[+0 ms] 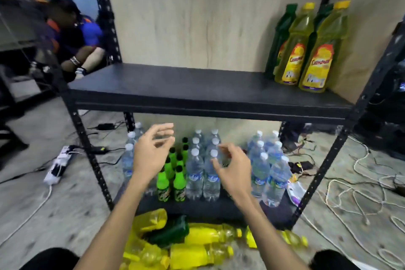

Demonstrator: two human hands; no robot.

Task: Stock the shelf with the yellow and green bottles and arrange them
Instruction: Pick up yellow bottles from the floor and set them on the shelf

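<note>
Shelf of black metal [175, 85] holds tall yellow plastic bottles [315, 55]; left hand [151, 155] and right hand [233, 173] in front, empty, fingers loosely spread.

matt black shelf [197, 85] — glossy bottles [306, 50]

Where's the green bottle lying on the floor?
Head view, bottom centre: the green bottle lies in the pile of yellow bottles before the bottom shelf.

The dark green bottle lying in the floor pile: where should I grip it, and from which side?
Grip the green bottle around its broad body, coming from above. It lies on its side atop the yellow bottles, so its upper face is bare; I cannot see its neck.
</note>
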